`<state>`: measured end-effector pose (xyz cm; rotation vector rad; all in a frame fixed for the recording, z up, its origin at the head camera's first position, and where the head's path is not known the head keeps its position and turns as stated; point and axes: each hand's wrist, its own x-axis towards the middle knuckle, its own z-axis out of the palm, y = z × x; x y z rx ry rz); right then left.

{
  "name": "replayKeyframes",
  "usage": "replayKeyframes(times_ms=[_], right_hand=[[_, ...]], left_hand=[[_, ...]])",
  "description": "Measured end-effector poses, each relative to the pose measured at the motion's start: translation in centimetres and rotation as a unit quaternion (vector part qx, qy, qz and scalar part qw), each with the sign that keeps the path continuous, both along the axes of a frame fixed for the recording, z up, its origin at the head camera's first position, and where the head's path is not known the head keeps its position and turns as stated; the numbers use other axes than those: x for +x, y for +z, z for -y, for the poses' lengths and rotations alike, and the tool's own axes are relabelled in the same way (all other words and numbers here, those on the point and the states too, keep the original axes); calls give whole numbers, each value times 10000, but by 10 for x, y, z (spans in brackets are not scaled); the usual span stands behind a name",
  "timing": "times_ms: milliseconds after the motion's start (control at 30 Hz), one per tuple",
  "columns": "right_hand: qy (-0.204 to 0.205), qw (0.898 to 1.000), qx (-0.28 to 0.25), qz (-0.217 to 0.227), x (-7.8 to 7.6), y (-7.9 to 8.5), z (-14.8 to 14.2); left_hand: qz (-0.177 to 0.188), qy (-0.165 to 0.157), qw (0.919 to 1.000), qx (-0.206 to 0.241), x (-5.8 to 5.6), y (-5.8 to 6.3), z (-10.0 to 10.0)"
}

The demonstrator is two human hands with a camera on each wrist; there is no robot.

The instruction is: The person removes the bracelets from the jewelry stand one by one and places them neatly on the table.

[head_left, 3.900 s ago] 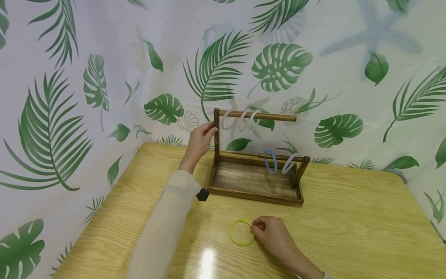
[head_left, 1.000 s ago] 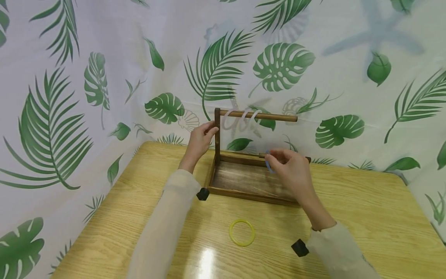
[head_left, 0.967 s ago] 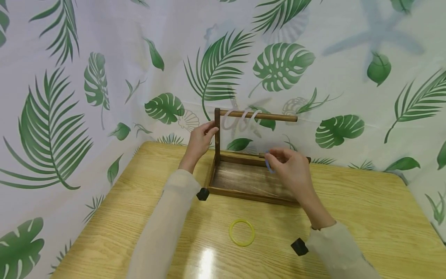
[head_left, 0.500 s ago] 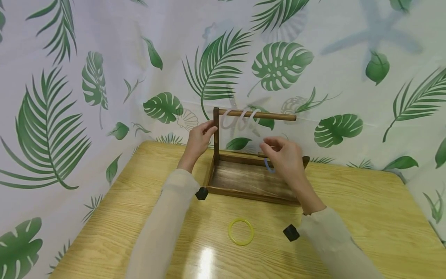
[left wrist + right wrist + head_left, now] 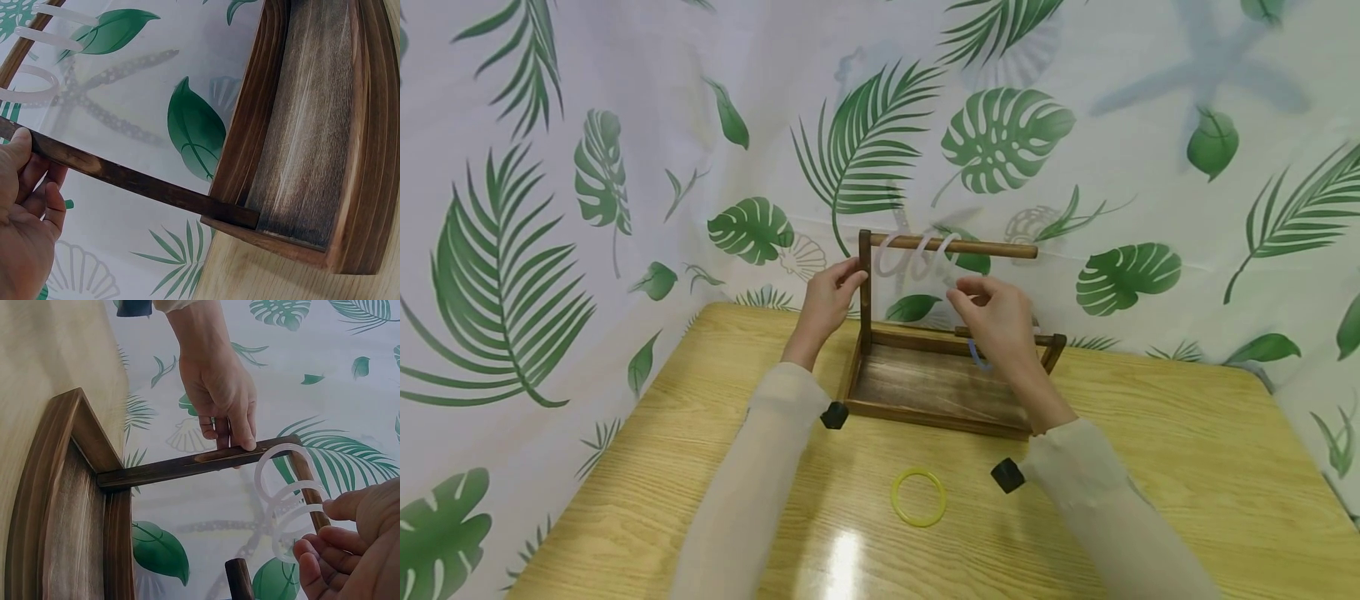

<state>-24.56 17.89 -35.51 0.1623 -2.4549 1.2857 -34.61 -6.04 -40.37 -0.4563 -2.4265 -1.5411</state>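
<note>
My left hand [image 5: 829,304] grips the tall left post [image 5: 125,178] of a dark wooden stand [image 5: 940,425], thumb on one side and fingers on the other. Three whitish rings [image 5: 290,487] hang on the stand's upper bar [image 5: 992,247]. My right hand [image 5: 1000,325] is raised just below these rings, its fingertips beside the rightmost one. In the right wrist view a gap shows between thumb and bent fingers, with no ring plainly held. Behind the right hand, a blue ring [image 5: 977,357] hangs on the lower bar [image 5: 1045,340], partly hidden.
A yellow ring [image 5: 919,497] lies flat on the wooden table [image 5: 760,500] in front of the stand. The stand's base is a shallow tray with raised edges. Close behind it hangs a leaf-print cloth [image 5: 1120,167].
My right hand has left the yellow ring on the table, gone up to the blue ring, then moved up and left toward the whitish rings. The left hand keeps its grip on the post.
</note>
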Motion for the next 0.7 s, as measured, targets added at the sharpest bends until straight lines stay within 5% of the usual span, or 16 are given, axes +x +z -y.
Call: replayKeyframes(times_ms=[700], right_hand=[[-224, 9986, -312, -352, -26, -2, 22]], left_hand=[[13, 25, 10000, 51, -1, -1, 0]])
